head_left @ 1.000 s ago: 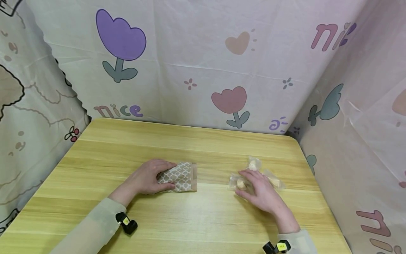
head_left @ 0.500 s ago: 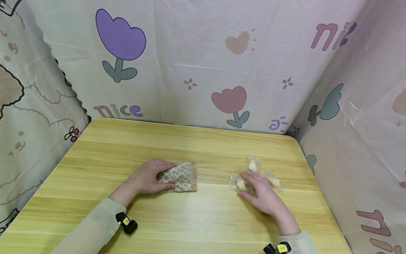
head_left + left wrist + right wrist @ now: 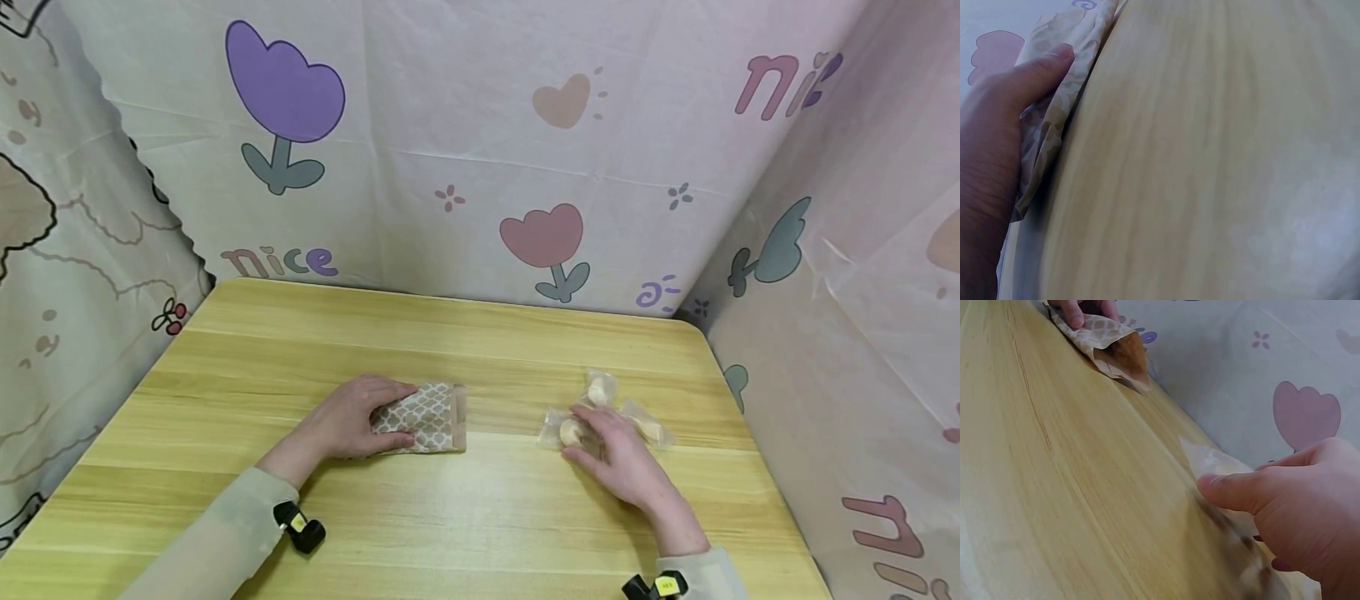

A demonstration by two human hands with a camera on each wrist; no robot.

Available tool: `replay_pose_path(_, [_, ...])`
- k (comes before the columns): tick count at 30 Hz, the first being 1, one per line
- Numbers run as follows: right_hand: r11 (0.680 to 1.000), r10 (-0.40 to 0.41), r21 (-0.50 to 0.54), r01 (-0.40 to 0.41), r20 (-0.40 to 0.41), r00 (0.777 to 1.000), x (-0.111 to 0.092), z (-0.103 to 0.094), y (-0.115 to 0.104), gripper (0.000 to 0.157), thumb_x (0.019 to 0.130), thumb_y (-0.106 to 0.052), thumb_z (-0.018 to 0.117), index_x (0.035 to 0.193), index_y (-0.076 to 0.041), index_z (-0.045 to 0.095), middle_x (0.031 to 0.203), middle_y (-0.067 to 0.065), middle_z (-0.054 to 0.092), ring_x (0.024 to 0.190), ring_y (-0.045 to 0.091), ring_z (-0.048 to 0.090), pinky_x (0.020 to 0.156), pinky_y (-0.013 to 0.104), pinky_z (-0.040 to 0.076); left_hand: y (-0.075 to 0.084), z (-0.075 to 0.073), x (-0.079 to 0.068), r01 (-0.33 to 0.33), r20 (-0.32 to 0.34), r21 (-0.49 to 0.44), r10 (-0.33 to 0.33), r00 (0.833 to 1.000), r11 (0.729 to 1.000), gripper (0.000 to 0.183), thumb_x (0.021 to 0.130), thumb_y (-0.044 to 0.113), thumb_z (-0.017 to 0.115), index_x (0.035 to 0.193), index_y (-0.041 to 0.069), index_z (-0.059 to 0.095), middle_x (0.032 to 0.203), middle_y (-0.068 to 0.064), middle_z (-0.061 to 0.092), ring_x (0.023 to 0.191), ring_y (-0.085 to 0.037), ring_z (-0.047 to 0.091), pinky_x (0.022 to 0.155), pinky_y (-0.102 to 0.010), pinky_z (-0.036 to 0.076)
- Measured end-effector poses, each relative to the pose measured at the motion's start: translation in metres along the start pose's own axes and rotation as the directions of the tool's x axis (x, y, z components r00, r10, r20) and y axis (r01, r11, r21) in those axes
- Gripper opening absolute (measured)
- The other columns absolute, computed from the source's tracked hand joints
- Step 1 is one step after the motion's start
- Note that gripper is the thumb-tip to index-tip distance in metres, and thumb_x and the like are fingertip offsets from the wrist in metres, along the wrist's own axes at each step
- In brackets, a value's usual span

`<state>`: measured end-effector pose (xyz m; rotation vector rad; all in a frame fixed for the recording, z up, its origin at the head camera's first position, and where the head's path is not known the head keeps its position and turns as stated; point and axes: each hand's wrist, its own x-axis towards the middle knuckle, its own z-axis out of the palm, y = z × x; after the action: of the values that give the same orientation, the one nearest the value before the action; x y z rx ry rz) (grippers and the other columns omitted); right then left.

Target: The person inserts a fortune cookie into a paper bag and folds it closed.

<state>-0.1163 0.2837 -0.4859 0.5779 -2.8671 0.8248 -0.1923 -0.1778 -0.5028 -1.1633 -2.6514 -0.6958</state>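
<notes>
My left hand holds a white-and-tan patterned paper bag flat on the table, thumb on the near side and fingers on the far side. In the right wrist view the paper bag's brown-lined mouth gapes towards my right hand. My right hand has its thumb and index finger around a small clear packet with a pale, rounded piece inside. Its thumb lies against the clear film in the right wrist view; the other fingertips are mostly hidden. Behind that hand lie two similar packets, a far packet and a right packet.
The light wooden table runs up to a printed cloth backdrop at the back, with more cloth along both sides. Each wrist wears a black camera, such as the left camera.
My right hand has shifted very slightly to the right and towards me over the packets. The left hand and the paper bag have stayed still.
</notes>
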Motion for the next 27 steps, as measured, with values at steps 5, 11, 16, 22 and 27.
replay_pose_path(5, [0.999, -0.029, 0.026, 0.030, -0.039, 0.999, 0.0023, -0.0008, -0.0018, 0.064, 0.089, -0.029, 0.088, 0.143, -0.003, 0.064, 0.142, 0.014, 0.065, 0.133, 0.036, 0.059, 0.112, 0.056, 0.046, -0.0012, 0.0005, -0.0011, 0.003, -0.008, -0.006, -0.003, 1.000, 1.000, 0.076, 0.086, 0.066, 0.079, 0.143, 0.016, 0.068, 0.135, -0.001, 0.071, 0.125, -0.027, 0.065, 0.109, -0.052, 0.050])
replay_pose_path(11, [0.997, -0.043, 0.054, 0.047, -0.077, 0.996, 0.0035, -0.0012, -0.0044, 0.062, 0.086, -0.023, 0.091, 0.138, -0.002, 0.066, 0.136, 0.013, 0.068, 0.125, 0.031, 0.064, 0.106, 0.049, 0.053, -0.0012, 0.0004, -0.0015, -0.002, -0.015, -0.005, 0.001, 1.000, 1.000, 0.076, 0.086, 0.065, 0.080, 0.142, 0.016, 0.068, 0.135, -0.001, 0.071, 0.124, -0.026, 0.066, 0.108, -0.051, 0.051])
replay_pose_path(16, [0.994, -0.083, 0.059, 0.090, -0.109, 0.991, 0.0037, -0.0003, -0.0035, 0.054, 0.086, -0.022, 0.091, 0.133, -0.006, 0.070, 0.134, 0.006, 0.069, 0.119, 0.025, 0.067, 0.100, 0.046, 0.057, -0.0010, 0.0009, -0.0013, 0.006, -0.004, 0.002, -0.006, 1.000, 1.000, 0.076, 0.087, 0.067, 0.078, 0.143, 0.017, 0.068, 0.136, 0.000, 0.070, 0.125, -0.026, 0.065, 0.109, -0.051, 0.050])
replay_pose_path(22, [0.991, -0.095, 0.080, 0.105, -0.123, 0.988, 0.0050, -0.0011, -0.0041, 0.048, 0.089, -0.023, 0.089, 0.132, -0.009, 0.071, 0.132, -0.001, 0.068, 0.119, 0.021, 0.066, 0.101, 0.045, 0.057, 0.0008, -0.0005, -0.0012, 0.001, -0.010, -0.002, -0.001, 1.000, 1.000, 0.075, 0.086, 0.065, 0.079, 0.142, 0.016, 0.068, 0.136, -0.001, 0.070, 0.125, -0.027, 0.065, 0.109, -0.052, 0.050])
replay_pose_path(27, [0.988, -0.122, 0.076, 0.133, -0.135, 0.983, 0.0081, -0.0023, -0.0048, 0.046, 0.092, -0.021, 0.086, 0.133, -0.007, 0.069, 0.132, 0.000, 0.068, 0.120, 0.022, 0.066, 0.103, 0.046, 0.055, 0.0024, -0.0017, -0.0012, 0.007, 0.000, -0.003, -0.007, 1.000, 1.000, 0.076, 0.086, 0.065, 0.079, 0.142, 0.016, 0.068, 0.136, 0.000, 0.070, 0.126, -0.027, 0.064, 0.109, -0.052, 0.050])
